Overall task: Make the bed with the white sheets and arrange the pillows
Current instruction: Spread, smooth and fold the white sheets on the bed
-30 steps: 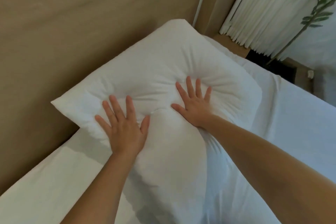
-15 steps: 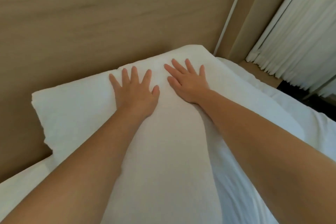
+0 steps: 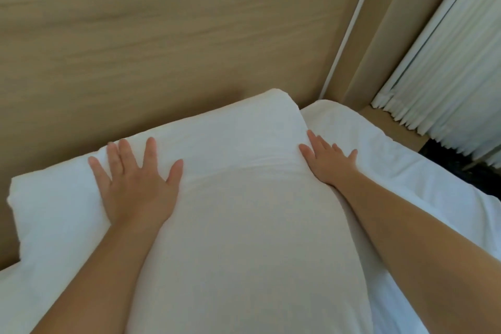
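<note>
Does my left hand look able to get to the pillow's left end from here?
Probably yes. The left hand lies flat and open on the pillow, and only bare white pillow surface runs from it to that end beside the headboard; nothing stands in between.

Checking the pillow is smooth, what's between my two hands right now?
Only the white pillow itself: its bare, puffed middle spans from the left hand to the right hand, both open against it, in the head view.

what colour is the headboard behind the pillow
Light brown wood grain headboard, behind the white pillow; head view.
</note>
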